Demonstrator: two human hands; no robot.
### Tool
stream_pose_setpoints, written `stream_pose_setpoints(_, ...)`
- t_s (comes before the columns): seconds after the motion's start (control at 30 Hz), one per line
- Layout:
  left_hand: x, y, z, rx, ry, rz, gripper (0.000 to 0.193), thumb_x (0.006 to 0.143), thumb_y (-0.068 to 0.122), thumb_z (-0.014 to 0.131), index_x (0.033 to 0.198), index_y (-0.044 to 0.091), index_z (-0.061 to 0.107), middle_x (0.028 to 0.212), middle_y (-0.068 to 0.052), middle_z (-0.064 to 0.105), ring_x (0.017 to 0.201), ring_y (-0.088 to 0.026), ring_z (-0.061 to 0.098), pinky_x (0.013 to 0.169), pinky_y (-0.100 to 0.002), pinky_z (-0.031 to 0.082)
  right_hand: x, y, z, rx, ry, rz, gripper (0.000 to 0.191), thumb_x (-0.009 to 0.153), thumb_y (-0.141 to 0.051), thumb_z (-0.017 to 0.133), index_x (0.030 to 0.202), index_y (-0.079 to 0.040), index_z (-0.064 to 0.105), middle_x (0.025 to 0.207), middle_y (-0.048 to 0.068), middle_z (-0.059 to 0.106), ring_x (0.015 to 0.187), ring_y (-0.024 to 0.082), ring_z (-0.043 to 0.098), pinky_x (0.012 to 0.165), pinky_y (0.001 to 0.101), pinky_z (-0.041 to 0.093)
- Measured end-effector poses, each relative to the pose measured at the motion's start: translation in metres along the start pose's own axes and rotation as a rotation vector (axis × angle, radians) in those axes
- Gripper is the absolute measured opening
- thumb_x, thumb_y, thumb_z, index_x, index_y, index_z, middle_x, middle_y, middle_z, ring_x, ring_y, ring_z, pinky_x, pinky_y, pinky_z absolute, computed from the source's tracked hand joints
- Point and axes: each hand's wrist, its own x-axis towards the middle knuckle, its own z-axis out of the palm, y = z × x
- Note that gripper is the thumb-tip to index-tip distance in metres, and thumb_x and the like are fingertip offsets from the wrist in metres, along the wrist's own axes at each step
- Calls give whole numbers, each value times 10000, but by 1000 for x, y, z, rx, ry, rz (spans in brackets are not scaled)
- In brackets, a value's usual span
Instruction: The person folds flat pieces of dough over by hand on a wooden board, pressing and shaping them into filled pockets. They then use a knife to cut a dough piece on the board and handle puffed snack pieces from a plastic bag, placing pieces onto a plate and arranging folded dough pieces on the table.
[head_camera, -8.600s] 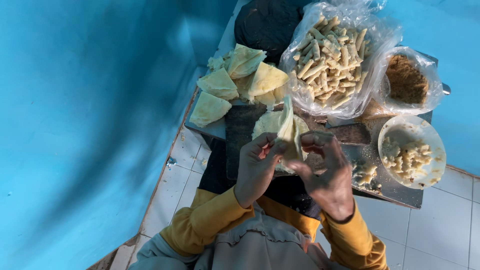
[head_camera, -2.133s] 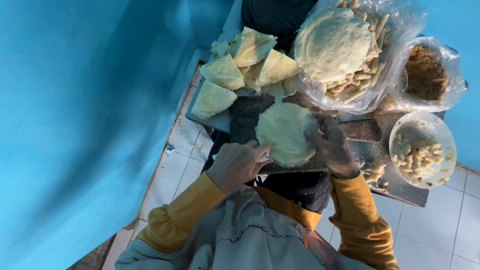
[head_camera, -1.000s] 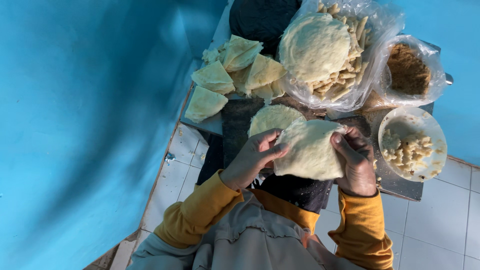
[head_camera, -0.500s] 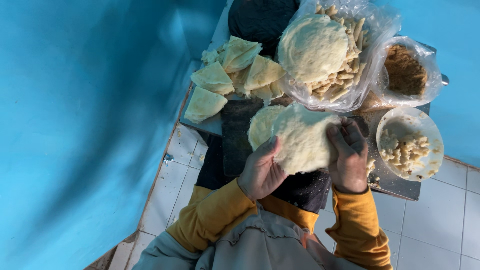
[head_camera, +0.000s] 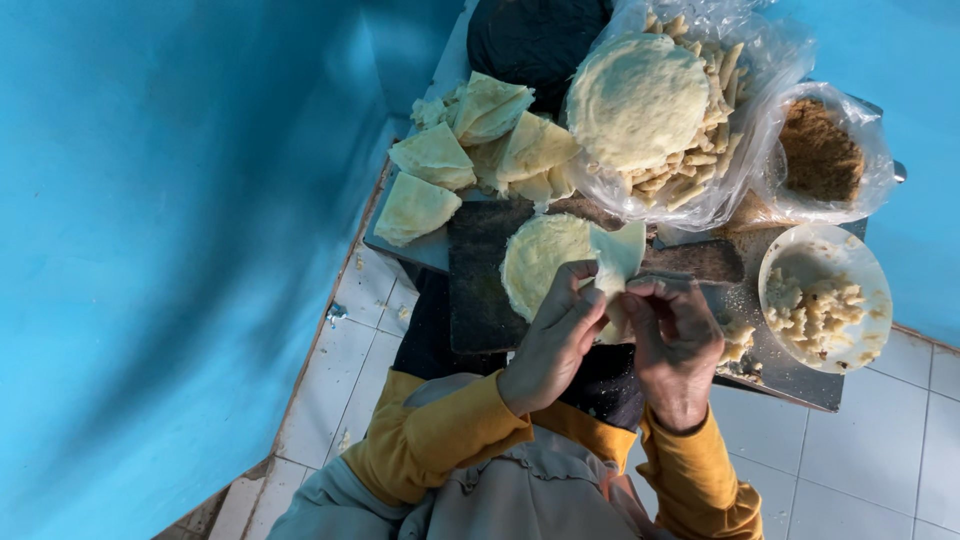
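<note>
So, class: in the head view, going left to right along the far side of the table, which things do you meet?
Folded wraps → round flat wrap on the bag of sticks → bag of brown crumbs.

A pile of folded yellow wrappers (head_camera: 470, 150) sits on the far left part of the metal tray (head_camera: 790, 375). Some look like fat triangles. Next to them is a clear plastic bag (head_camera: 700, 110) full of pale sticks (head_camera: 700, 160). A round stack of thin sheets (head_camera: 637, 100) lies on top of the sticks. To the right is a smaller bag (head_camera: 820, 150) with brown crumbs inside. Near the right edge is a white bowl (head_camera: 825, 300) with pale chunks in it. A dark board (head_camera: 480, 280) lies on the tray. A black round thing (head_camera: 535, 40) sits at the far end. The wall (head_camera: 180, 250) is bright blue. The floor (head_camera: 880, 460) has white tiles.
</note>
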Motion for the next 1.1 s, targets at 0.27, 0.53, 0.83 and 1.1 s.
stream_pose_setpoints(0.27, 0, 7, -1, 261, 78, 50, 165, 1077, 199, 641, 1109, 45, 591, 1005, 17, 595, 957, -59, 549, 899, -246, 475, -3, -3, -8, 116, -1, 73, 169, 1000, 95, 639, 1144, 9, 623, 1077, 62, 691, 962, 111, 698, 831, 244, 597)
stream_pose_setpoints(0.53, -1, 7, 7, 370, 90, 116, 188, 1060, 105, 654, 1189, -28, 687, 1039, -43, 708, 956, -77, 647, 877, -249, 522, -9, -18, -7, -85, -27, -42, 188, 969, 87, 669, 1146, 34, 633, 1122, 109, 699, 1023, 136, 695, 888, 269, 584)
stream_pose_setpoints(0.83, -8, 27, 13, 685, 176, 153, 200, 1081, 205, 505, 1106, 23, 584, 1025, -38, 630, 949, -111, 688, 779, -248, 535, 0, 11, -19, 311, 16, 213, 105, 1018, 76, 584, 1102, 38, 634, 1004, 101, 713, 877, 132, 706, 805, 292, 626)
stream_pose_setpoints(1.1, 5, 23, 4, 752, 211, 252, 253, 1032, 284, 595, 1109, 42, 599, 1005, -23, 660, 888, -107, 629, 796, -261, 545, -1, 13, -14, 211, -72, 49, 193, 995, 109, 613, 1170, 35, 582, 1083, 108, 676, 987, 143, 681, 893, 266, 577)
